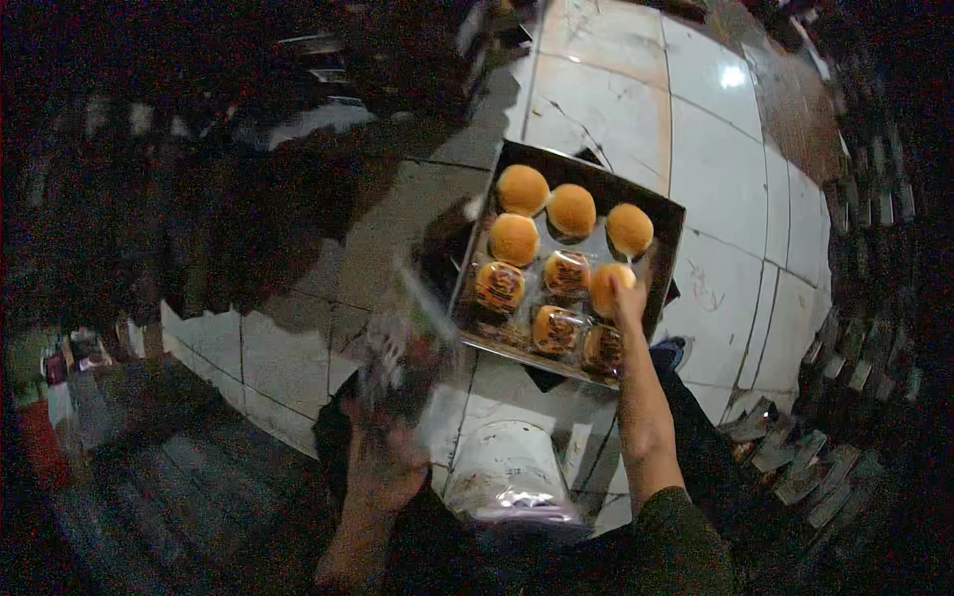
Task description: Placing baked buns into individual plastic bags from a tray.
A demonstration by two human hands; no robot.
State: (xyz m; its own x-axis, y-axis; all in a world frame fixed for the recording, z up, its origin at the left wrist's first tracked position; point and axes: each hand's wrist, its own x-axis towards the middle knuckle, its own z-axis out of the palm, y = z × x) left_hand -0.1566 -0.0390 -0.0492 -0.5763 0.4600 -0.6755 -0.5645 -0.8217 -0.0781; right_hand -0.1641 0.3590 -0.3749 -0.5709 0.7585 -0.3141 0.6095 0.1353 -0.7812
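A square shallow box with dark inner walls stands before me, tilted in view. Bare round buns sit at its far side and left. Buns in clear printed wrappers lie nearer me, several of them in all. My right hand reaches into the box at its right side, thumb and fingers around a bare bun. Left of the box's near corner, my left hand is blurred. It holds a clear plastic bag with dark print, also smeared by motion; whether anything is inside cannot be made out.
A white bucket stands between my legs, with clear plastic at its near side. Pale floor tiles spread ahead and right. My shoe is beside the box. Dark, indistinct goods line the left and right sides.
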